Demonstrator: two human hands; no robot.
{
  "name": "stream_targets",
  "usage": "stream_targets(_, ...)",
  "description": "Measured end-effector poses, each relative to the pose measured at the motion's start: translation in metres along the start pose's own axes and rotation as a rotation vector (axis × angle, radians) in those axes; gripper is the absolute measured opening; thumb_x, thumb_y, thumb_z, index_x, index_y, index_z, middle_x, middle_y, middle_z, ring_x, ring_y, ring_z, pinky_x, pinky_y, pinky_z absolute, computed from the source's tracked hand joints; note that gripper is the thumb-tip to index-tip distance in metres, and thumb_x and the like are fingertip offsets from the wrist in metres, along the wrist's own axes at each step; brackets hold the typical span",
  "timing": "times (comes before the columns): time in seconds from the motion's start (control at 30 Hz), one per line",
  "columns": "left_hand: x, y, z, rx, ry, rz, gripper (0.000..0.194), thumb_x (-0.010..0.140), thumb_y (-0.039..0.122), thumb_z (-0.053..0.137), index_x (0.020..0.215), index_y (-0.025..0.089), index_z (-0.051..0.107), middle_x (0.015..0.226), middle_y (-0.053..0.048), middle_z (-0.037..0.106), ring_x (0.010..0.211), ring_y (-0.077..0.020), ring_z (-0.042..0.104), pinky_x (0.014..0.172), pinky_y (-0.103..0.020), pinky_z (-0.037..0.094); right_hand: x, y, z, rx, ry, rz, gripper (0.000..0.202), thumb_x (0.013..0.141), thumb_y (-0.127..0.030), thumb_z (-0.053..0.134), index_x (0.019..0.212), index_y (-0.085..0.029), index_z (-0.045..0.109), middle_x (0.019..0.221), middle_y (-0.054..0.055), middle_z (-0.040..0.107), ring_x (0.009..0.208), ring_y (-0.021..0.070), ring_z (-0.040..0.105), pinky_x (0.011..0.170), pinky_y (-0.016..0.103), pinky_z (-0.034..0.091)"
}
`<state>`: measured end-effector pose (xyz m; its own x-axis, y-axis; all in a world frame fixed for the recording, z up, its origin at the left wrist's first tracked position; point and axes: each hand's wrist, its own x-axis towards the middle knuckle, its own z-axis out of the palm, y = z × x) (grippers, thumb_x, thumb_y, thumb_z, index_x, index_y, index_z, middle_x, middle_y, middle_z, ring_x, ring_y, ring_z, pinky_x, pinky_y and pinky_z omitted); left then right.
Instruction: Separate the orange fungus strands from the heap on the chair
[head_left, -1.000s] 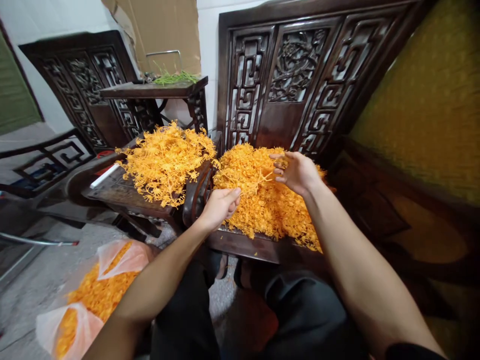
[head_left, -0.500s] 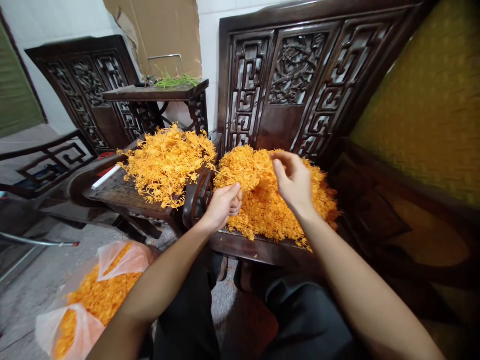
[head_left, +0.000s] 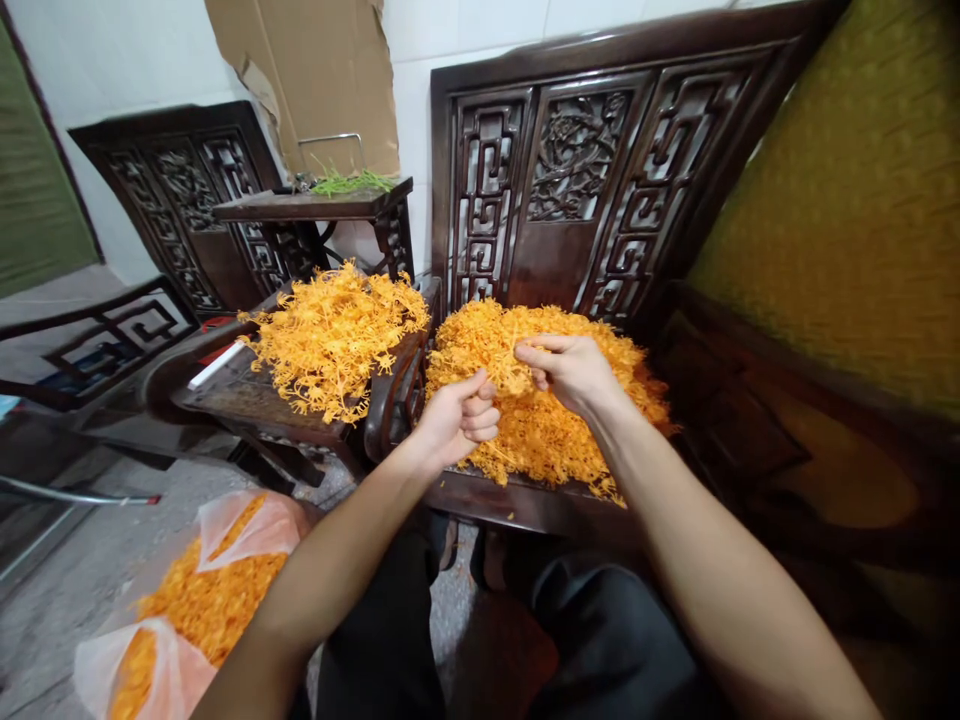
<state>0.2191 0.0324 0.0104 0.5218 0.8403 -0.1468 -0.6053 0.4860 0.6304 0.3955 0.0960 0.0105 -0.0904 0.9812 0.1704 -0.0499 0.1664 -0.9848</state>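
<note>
My left hand is closed, with the thumb laid over curled fingers, in front of a large heap of orange spidery plastic flower pieces on a dark wooden chair seat. What those fingers hold is hidden. Just to the right and slightly higher, my right hand pinches thumb and fingertips together over the same heap, on a thin orange plastic flower piece that blends into the pile behind. The two hands are a short gap apart. A second heap of orange branched flower sprays lies on a small wooden table to the left.
A translucent bag full of orange pieces stands on the floor at lower left. A white stick lies on the small table. Green stems rest on a higher stand. The carved chair back rises behind the heap.
My right hand has come down and left, closing from a loose curl into a pinch nearer my left hand. The left hand has turned slightly and stays closed. The view has tilted a little.
</note>
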Motion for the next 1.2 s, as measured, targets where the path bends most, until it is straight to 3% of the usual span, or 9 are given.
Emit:
stream_targets(0.1,0.001,0.003,0.007,0.022,0.102,-0.082,0.045,0.107,0.029,0.038,0.065,0.015,0.048,0.046,0.011,0.012,0.036,-0.0055,0.011,0.034,-0.017,0.014,0.011,0.002,-0.013,0.163,0.012,0.17,0.049,0.042,-0.038,0.101,0.074,-0.013,0.074,0.051,-0.002,0.057,0.04,0.0061,0.042,0.036,0.022,0.034)
stream_targets(0.37,0.004,0.007,0.004,-0.008,0.107,-0.183,0.048,0.107,0.03,0.035,0.063,0.016,0.047,0.046,0.012,0.008,0.035,-0.0056,0.01,0.033,-0.016,0.015,0.025,0.009,-0.018,0.106,-0.072,0.298,0.035,0.055,-0.03,0.097,0.075,-0.014,0.073,0.054,-0.001,0.061,0.042,0.0062,0.045,0.038,0.02,0.038)
stream_targets(0.43,-0.003,0.011,0.001,0.014,0.094,-0.186,0.048,0.107,0.029,0.035,0.062,0.016,0.046,0.046,0.012,0.008,0.036,-0.0058,0.009,0.033,-0.017,0.014,0.032,0.011,-0.029,0.073,-0.004,0.274,0.035,0.055,-0.029,0.097,0.075,-0.014,0.072,0.055,0.0,0.061,0.043,0.0071,0.046,0.038,0.021,0.039)
stream_targets(0.57,-0.022,0.019,-0.007,0.094,0.019,-0.051,0.042,0.103,0.032,0.045,0.064,0.017,0.046,0.047,0.012,0.009,0.037,-0.0057,0.008,0.034,-0.017,0.016,0.032,0.012,-0.072,0.079,0.327,0.117,0.038,0.056,-0.034,0.095,0.065,-0.018,0.062,0.05,-0.005,0.052,0.039,0.0045,0.036,0.033,0.02,0.03)
stream_targets(0.7,-0.018,0.012,-0.015,0.316,-0.009,0.094,0.04,0.094,0.042,0.063,0.066,0.019,0.046,0.046,0.013,0.016,0.038,-0.0047,0.011,0.037,-0.017,0.013,0.021,0.022,-0.095,0.094,0.264,0.089,0.042,0.055,-0.042,0.093,0.076,-0.018,0.067,0.063,-0.002,0.058,0.049,0.0094,0.053,0.045,0.025,0.051)
stream_targets(0.8,-0.001,-0.002,-0.018,0.579,0.054,0.225,0.045,0.091,0.052,0.064,0.066,0.019,0.048,0.046,0.01,0.026,0.039,-0.0054,0.019,0.041,-0.02,0.014,0.026,0.03,-0.085,0.035,0.177,0.003,0.046,0.063,-0.04,0.088,0.099,-0.019,0.072,0.078,0.002,0.067,0.074,0.0188,0.07,0.078,0.04,0.064)
stream_targets(0.97,0.006,-0.007,-0.021,1.162,0.235,0.45,0.046,0.096,0.051,0.053,0.065,0.017,0.056,0.054,0.003,0.047,0.051,-0.0104,0.041,0.054,-0.024,0.028,0.032,0.01,-0.058,-0.646,0.145,-0.263,0.047,0.079,-0.026,0.073,0.124,-0.015,0.071,0.129,0.016,0.07,0.124,0.0327,0.064,0.113,0.056,0.045)
stream_targets(1.1,-0.002,0.002,-0.022,1.422,0.205,0.534,0.046,0.099,0.042,0.051,0.06,0.017,0.056,0.055,0.001,0.052,0.055,-0.0129,0.046,0.06,-0.027,0.029,0.001,-0.029,-0.042,-0.809,0.133,-0.448,0.032,0.096,-0.039,0.057,0.109,-0.018,0.076,0.114,0.013,0.076,0.107,0.028,0.07,0.099,0.046,0.054)
stream_targets(1.2,-0.004,0.004,-0.023,1.532,0.108,0.571,0.042,0.098,0.033,0.054,0.059,0.018,0.058,0.057,0.0,0.055,0.056,-0.0142,0.046,0.063,-0.028,0.03,-0.027,-0.045,-0.029,-0.824,-0.216,-0.415,0.034,0.088,-0.052,0.069,0.092,-0.019,0.078,0.094,0.009,0.078,0.084,0.0239,0.071,0.08,0.037,0.055)
